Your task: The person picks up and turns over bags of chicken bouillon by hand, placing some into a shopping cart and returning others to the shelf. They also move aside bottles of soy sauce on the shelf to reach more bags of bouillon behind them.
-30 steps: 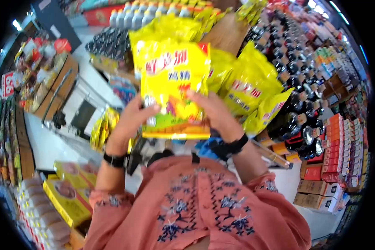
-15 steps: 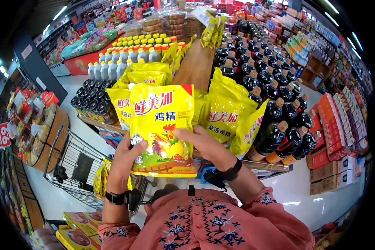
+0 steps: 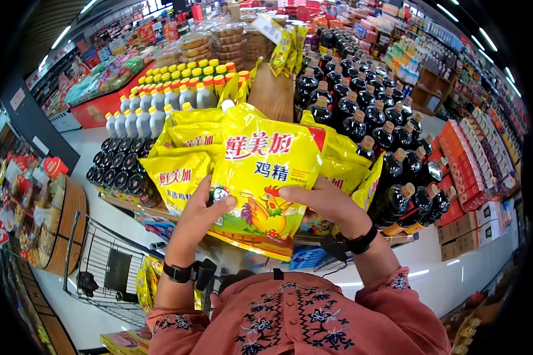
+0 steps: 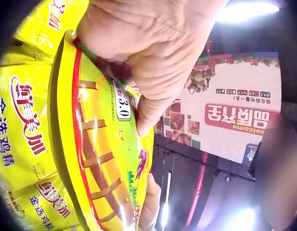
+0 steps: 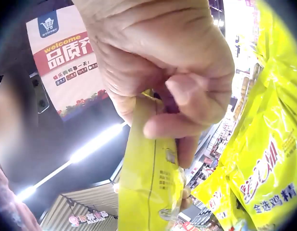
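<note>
While left hand [image 3: 198, 216] and right hand [image 3: 326, 201] each grip it, yellow seasoning bag [image 3: 266, 168] tilted, dark bottles [image 3: 391, 148] behind.

Yellow bag [image 3: 265, 183] now tilted & nearer the shelf stack [image 3: 177, 160].

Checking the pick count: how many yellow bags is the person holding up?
1. The bag is held up in front of the shelf bags, slightly tilted. Another pressed flat behind it could be hidden.
</note>
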A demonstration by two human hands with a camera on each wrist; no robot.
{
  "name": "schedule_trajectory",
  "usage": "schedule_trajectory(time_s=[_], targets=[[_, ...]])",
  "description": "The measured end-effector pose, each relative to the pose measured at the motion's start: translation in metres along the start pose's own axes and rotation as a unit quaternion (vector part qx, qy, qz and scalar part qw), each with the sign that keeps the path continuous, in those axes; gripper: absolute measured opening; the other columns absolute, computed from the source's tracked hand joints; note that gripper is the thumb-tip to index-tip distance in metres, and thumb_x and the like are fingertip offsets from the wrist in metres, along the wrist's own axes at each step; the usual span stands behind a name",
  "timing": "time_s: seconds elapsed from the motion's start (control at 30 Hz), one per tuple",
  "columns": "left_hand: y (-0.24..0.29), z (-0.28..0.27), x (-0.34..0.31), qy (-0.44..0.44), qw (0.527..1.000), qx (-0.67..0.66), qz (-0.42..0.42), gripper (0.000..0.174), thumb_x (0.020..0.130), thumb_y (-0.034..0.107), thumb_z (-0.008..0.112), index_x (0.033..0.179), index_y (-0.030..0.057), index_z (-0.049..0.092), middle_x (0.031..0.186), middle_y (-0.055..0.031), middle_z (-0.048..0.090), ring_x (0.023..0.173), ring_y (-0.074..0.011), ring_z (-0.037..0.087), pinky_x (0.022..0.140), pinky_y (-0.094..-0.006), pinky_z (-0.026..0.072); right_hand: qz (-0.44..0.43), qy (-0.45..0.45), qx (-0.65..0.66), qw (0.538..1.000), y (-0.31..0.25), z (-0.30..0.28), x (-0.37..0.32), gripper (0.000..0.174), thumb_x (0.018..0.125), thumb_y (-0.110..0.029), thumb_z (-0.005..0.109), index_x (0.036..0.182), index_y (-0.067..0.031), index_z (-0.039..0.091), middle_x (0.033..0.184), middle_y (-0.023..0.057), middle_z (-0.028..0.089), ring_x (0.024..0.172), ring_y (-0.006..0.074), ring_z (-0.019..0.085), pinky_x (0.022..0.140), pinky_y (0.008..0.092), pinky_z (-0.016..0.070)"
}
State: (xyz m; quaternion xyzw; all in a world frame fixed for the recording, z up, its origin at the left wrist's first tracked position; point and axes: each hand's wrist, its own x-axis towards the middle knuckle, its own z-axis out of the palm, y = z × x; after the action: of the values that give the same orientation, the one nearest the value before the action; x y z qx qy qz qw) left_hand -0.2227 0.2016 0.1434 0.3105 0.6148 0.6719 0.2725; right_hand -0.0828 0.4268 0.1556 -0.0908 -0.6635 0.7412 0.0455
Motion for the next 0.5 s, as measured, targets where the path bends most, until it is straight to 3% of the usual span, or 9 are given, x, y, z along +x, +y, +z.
schedule_trajectory(time_s=[0.07, 0.13, 0.2, 0.23, 0.33, 0.43, 0.47, 0.5], targets=[[-0.01, -0.011, 0.021, -0.016, 1.0, 0.022, 0.011, 0.061, 0.095, 0.022, 0.07, 0.143, -0.0027, 0.043, 0.13, -0.0084, 0.059, 0.114, -0.0128, 0.056, 0.101, -0.0284, 0.043, 0.043, 0.025, -0.011, 0.999, -0.005, -0.004, 0.007, 0.045, 0.094, -0.035, 0.068, 0.127, -0.0049, 0.061, 0.096, 0.0013, 0.07, 0.065, 0.0063, 0.062, 0.049, 0.0217, 0.047], [-0.016, -0.025, 0.042, -0.008, 0.996, 0.063, 0.065, 0.059, 0.097, 0.025, 0.067, 0.143, -0.0019, 0.042, 0.129, -0.0108, 0.059, 0.112, -0.017, 0.057, 0.097, -0.0301, 0.0455, -0.001, 0.049, -0.018, 0.999, -0.015, 0.0, 0.021, 0.045, 0.095, -0.036, 0.066, 0.127, -0.0047, 0.061, 0.098, 0.0026, 0.071, 0.06, 0.0073, 0.061, 0.043, 0.0219, 0.0454], [-0.016, -0.038, 0.059, 0.02, 0.994, 0.056, 0.091, 0.057, 0.098, 0.026, 0.066, 0.142, -0.0013, 0.042, 0.128, -0.0122, 0.058, 0.111, -0.0193, 0.058, 0.095, -0.0314, 0.0469, 0.031, 0.118, -0.05, 0.991, -0.041, 0.007, 0.023, 0.045, 0.095, -0.036, 0.067, 0.127, -0.0039, 0.061, 0.098, 0.0036, 0.071, 0.061, 0.0078, 0.062, 0.043, 0.0223, 0.0469], [-0.016, -0.048, 0.066, 0.029, 0.991, 0.072, 0.105, 0.054, 0.099, 0.025, 0.064, 0.142, -0.0001, 0.043, 0.128, -0.0141, 0.057, 0.11, -0.0209, 0.058, 0.093, -0.0329, 0.0481, 0.016, 0.142, -0.073, 0.987, -0.045, 0.002, 0.032, 0.046, 0.095, -0.035, 0.066, 0.126, -0.0007, 0.061, 0.099, 0.006, 0.071, 0.061, 0.0103, 0.063, 0.046, 0.0237, 0.0504], [-0.018, -0.074, 0.078, 0.037, 0.991, 0.07, 0.108, 0.052, 0.099, 0.023, 0.063, 0.142, 0.0005, 0.043, 0.128, -0.0155, 0.058, 0.11, -0.0201, 0.059, 0.094, -0.0331, 0.0483, -0.046, 0.203, -0.085, 0.974, -0.063, -0.013, 0.057, 0.044, 0.098, -0.033, 0.062, 0.128, -0.0007, 0.057, 0.103, 0.0067, 0.07, 0.073, 0.0136, 0.067, 0.048, 0.0249, 0.0515], [-0.016, -0.092, 0.084, 0.045, 0.99, 0.081, 0.105, 0.05, 0.098, 0.019, 0.063, 0.141, 0.0008, 0.045, 0.127, -0.0172, 0.059, 0.11, -0.02, 0.059, 0.095, -0.0334, 0.0483, -0.085, 0.231, -0.143, 0.959, -0.098, -0.031, 0.093, 0.044, 0.098, -0.032, 0.062, 0.128, 0.0003, 0.057, 0.103, 0.0074, 0.069, 0.074, 0.0153, 0.067, 0.05, 0.0258, 0.053], [-0.016, -0.098, 0.086, 0.046, 0.99, 0.079, 0.108, 0.049, 0.098, 0.019, 0.063, 0.141, 0.0008, 0.046, 0.127, -0.0174, 0.06, 0.11, -0.0201, 0.059, 0.095, -0.0335, 0.0482, -0.133, 0.247, -0.139, 0.95, -0.112, -0.029, 0.108, 0.044, 0.098, -0.032, 0.062, 0.123, 0.0039, 0.06, 0.099, 0.0125, 0.07, 0.057, 0.0195, 0.067, 0.052, 0.0286, 0.0564], [-0.015, -0.102, 0.087, 0.048, 0.991, 0.069, 0.105, 0.048, 0.098, 0.017, 0.063, 0.14, 0.0007, 0.047, 0.126, -0.0163, 0.06, 0.109, -0.0191, 0.059, 0.095, -0.0322, 0.0476, -0.113, 0.252, -0.161, 0.948, -0.121, -0.042, 0.125, 0.044, 0.099, -0.032, 0.061, 0.121, 0.0058, 0.06, 0.098, 0.0138, 0.07, 0.06, 0.02, 0.068, 0.054, 0.029, 0.0575]])
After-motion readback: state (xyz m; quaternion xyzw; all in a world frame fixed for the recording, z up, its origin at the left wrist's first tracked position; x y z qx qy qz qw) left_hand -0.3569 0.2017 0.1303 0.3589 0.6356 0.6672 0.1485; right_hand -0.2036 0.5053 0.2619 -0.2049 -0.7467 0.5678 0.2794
